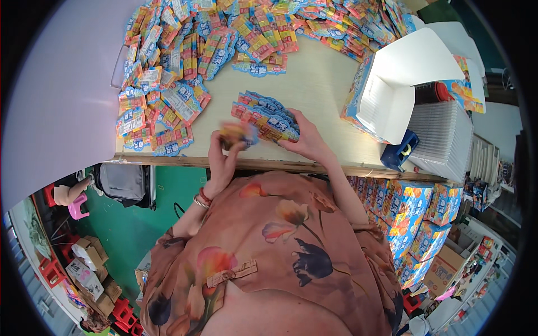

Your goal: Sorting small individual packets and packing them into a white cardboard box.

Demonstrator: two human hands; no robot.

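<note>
My right hand [308,139] is closed on the right end of a fanned stack of colourful candy packets [268,116] with wavy blue edges, just over the table. To its left, my left hand [224,158] pinches one or more similar packets [238,136], smeared by motion, so their number is unclear. These are next to the near left end of the stack. Many loose packets [182,101] of the same kind lie heaped on the left of the table, with a few [259,63] beyond the stack.
More packets [358,25] are piled at the far side. An open white-lined carton [386,92] stands on the right of the pale table [314,73]. Beside it are a blue tape dispenser [399,150] and a stack of clear plastic trays [443,137]. Printed boxes [406,210] are stacked below, right.
</note>
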